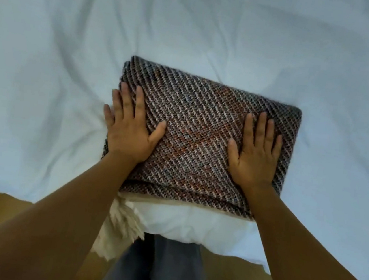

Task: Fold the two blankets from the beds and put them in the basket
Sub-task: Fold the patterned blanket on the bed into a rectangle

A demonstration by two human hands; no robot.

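Observation:
A dark woven blanket [199, 127] with diagonal white, rust and grey stripes lies folded into a compact rectangle near the front edge of a bed. A cream fringe [120, 227] hangs from its near left corner over the bed's edge. My left hand [128, 130] lies flat on the blanket's left side, fingers spread, partly over its left edge. My right hand [256, 154] presses flat on the right side, fingers apart. Neither hand grips the fabric. No second blanket and no basket is in view.
The bed's white sheet [71, 66] is wrinkled and fills most of the view. Below its front edge I see a brown floor [5, 208] and my legs in dark trousers [161, 275] close against the bed.

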